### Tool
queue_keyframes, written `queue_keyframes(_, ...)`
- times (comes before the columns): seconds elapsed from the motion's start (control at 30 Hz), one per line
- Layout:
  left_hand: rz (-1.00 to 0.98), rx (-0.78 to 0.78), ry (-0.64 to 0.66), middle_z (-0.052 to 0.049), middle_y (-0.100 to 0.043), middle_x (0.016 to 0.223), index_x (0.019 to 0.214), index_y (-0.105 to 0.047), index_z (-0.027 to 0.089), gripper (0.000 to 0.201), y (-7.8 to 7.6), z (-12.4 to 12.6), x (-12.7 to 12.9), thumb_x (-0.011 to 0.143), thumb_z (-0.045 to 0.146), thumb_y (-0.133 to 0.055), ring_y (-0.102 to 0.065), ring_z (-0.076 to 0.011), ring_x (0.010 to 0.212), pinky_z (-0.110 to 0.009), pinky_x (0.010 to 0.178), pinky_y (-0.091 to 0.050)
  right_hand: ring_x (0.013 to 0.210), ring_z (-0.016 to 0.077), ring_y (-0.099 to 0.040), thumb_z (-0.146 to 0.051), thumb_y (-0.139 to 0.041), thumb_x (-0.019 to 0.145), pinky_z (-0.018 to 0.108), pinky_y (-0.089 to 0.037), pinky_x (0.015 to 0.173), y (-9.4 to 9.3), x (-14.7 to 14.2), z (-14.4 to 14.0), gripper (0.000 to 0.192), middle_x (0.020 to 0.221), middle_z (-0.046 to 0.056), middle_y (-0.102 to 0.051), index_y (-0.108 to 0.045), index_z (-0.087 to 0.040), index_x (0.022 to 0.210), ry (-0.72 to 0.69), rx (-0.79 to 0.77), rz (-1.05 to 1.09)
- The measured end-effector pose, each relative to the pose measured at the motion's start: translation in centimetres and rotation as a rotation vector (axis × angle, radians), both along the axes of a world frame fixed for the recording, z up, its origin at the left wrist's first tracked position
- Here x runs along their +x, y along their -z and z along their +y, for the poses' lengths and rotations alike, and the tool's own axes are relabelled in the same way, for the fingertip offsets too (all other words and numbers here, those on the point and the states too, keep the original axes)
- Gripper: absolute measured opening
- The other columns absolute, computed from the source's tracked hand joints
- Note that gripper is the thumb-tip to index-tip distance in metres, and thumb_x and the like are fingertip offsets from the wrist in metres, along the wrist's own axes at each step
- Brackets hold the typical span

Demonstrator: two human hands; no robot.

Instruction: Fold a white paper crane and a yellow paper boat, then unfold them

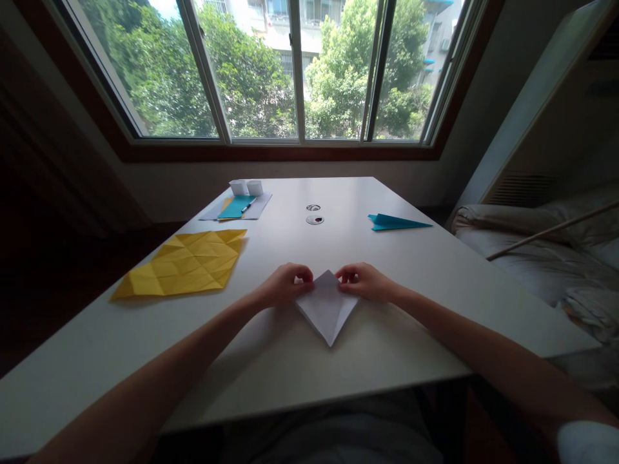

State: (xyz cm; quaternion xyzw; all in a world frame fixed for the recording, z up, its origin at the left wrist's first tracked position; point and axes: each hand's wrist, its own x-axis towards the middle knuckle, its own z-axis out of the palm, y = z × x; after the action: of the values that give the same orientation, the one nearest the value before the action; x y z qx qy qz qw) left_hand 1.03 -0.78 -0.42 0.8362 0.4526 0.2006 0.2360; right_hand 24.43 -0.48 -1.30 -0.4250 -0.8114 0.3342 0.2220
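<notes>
A folded white paper (327, 308), diamond-shaped with its point toward me, lies on the white table (271, 361) in front of me. My left hand (285, 283) pinches its upper left edge, fingers curled on the paper. On the upper right edge, my right hand (365, 281) pinches the same sheet. Both hands press it down near its top corner.
A creased yellow sheet (186, 263) lies at the left. A teal folded paper plane (394, 222) rests at the far right. At the back left are papers, a teal sheet (236, 207), a pen and small white boxes (245, 187). A bed (556, 251) stands right of the table.
</notes>
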Motion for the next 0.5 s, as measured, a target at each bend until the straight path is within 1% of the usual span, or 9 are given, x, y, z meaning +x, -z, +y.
queue_keyframes(0.07,-0.061,0.041,-0.007,-0.001,-0.061,0.079,0.078,-0.061,0.016,0.017,-0.1,-0.1,0.1,0.075,0.031,-0.053,-0.052,-0.0137,0.071,-0.023,0.061,-0.039,0.071,0.0140,-0.055,-0.028,-0.062,0.070,0.026,-0.043,0.063,-0.3,0.0,0.0,0.021,0.079,0.004,-0.062,-0.067,-0.017,0.087,0.031,0.058,0.020)
queue_keyframes(0.13,-0.137,0.044,-0.001,-0.001,-0.060,0.079,0.080,-0.058,0.016,0.017,-0.4,-0.2,0.3,0.077,0.031,-0.051,-0.051,-0.0127,0.070,-0.022,0.060,-0.039,0.076,0.0155,-0.055,-0.033,-0.063,0.070,0.026,-0.043,0.064,-0.5,0.1,0.1,0.022,0.085,0.005,-0.062,-0.067,-0.018,0.084,0.048,0.074,0.103)
queue_keyframes(0.17,-0.179,0.032,0.006,-0.001,-0.059,0.078,0.080,-0.057,0.016,0.017,-0.5,-0.3,0.3,0.078,0.031,-0.050,-0.050,-0.0120,0.068,-0.022,0.059,-0.039,0.077,0.0159,-0.056,-0.036,-0.063,0.070,0.026,-0.044,0.063,-0.5,0.1,0.2,0.023,0.086,0.005,-0.062,-0.067,-0.018,0.084,0.045,0.035,0.168)
queue_keyframes(0.3,-0.292,-0.032,0.019,0.000,-0.055,0.073,0.077,-0.052,0.015,0.018,-1.0,-0.6,0.6,0.080,0.033,-0.050,-0.046,-0.0091,0.061,-0.019,0.053,-0.038,0.071,0.0152,-0.058,-0.041,-0.064,0.070,0.026,-0.045,0.060,-0.5,0.2,0.3,0.030,0.080,0.003,-0.063,-0.063,-0.016,0.086,-0.005,-0.285,0.455)
queue_keyframes(0.33,-0.304,-0.045,0.021,0.000,-0.055,0.072,0.077,-0.052,0.015,0.019,-1.1,-0.7,0.6,0.080,0.033,-0.050,-0.046,-0.0087,0.060,-0.019,0.052,-0.037,0.069,0.0149,-0.058,-0.041,-0.065,0.069,0.026,-0.045,0.060,-0.5,0.2,0.3,0.031,0.079,0.003,-0.063,-0.063,-0.016,0.086,-0.011,-0.336,0.501)
queue_keyframes(0.4,-0.314,-0.067,0.031,0.000,-0.054,0.072,0.078,-0.052,0.014,0.020,-1.3,-0.9,0.6,0.080,0.035,-0.051,-0.046,-0.0085,0.059,-0.018,0.051,-0.037,0.069,0.0146,-0.058,-0.041,-0.067,0.067,0.026,-0.045,0.061,-0.6,0.1,0.2,0.031,0.078,0.003,-0.063,-0.063,-0.015,0.084,-0.007,-0.366,0.550)
queue_keyframes(0.5,-0.308,-0.102,0.079,-0.002,-0.056,0.077,0.082,-0.056,0.014,0.024,-1.6,-1.0,0.4,0.081,0.037,-0.051,-0.049,-0.0095,0.062,-0.019,0.052,-0.039,0.067,0.0141,-0.057,-0.041,-0.067,0.066,0.026,-0.044,0.059,-1.0,0.1,-0.1,0.030,0.076,0.002,-0.063,-0.063,-0.015,0.082,0.016,-0.344,0.570)
